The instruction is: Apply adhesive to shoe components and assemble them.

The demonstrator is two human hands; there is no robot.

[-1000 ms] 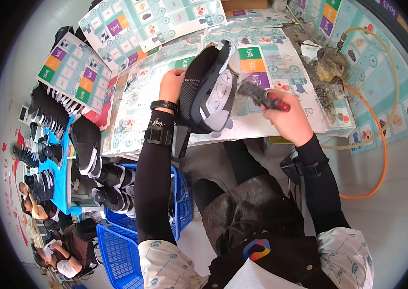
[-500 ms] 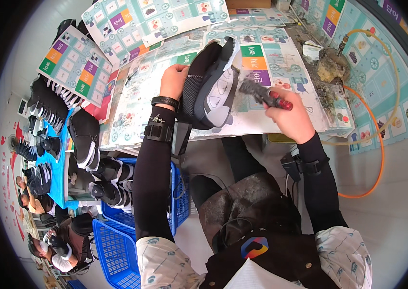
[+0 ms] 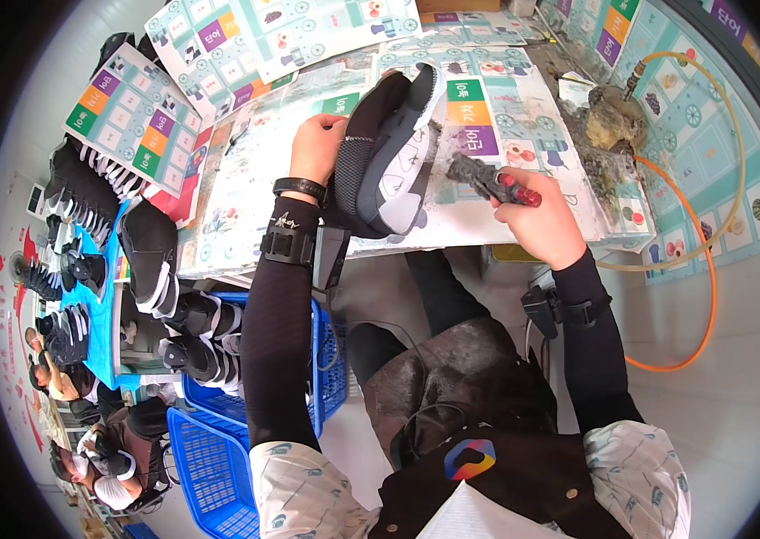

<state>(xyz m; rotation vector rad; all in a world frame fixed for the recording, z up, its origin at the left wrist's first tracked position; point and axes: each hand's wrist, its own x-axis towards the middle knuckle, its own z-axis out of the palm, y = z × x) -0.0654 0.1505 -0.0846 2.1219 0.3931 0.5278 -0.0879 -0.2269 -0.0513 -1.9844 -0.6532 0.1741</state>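
My left hand (image 3: 315, 149) grips a black high-top shoe (image 3: 386, 153) with a grey-white sole, holding it tilted with the sole turned right above the paper-covered table (image 3: 245, 198). My right hand (image 3: 538, 216) is closed on a red-handled brush (image 3: 487, 181) with dark, dirty bristles. The brush head sits just right of the shoe's sole, a small gap apart. Both forearms wear black sleeves with wrist straps.
A blue crate (image 3: 326, 359) with black shoes stands left of my lap, a second blue crate (image 3: 218, 458) below it. More black shoes (image 3: 83, 193) line the left. A dirty glue pot (image 3: 611, 126) and orange hose (image 3: 703, 269) lie right. A seated person (image 3: 119, 449) is lower left.
The shoe has been tipped slightly and shifted a little; the brush has drawn back a bit from the sole. Both hands keep their hold.
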